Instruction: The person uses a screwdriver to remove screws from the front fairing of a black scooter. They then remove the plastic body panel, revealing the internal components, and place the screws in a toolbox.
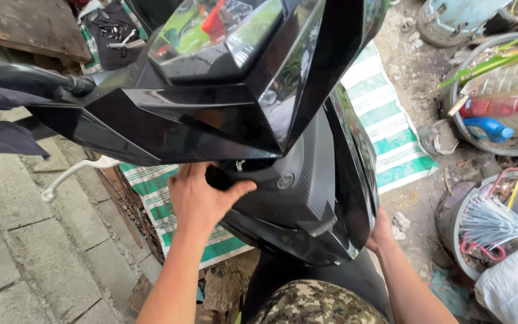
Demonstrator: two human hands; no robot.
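Scooter panel (307, 198) — left hand (202, 198) pressing it, right hand (382, 231) gripping its edge.

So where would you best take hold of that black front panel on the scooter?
Probably by its lower side edges, one hand from each flank. The black front panel tapers downward to a point; the left hand lies flat on its upper face, while the right hand hooks the right edge, fingers hidden behind it.

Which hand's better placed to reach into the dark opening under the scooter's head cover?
Left hand, probably: it rests at the opening. Right hand is on the panel's far edge.
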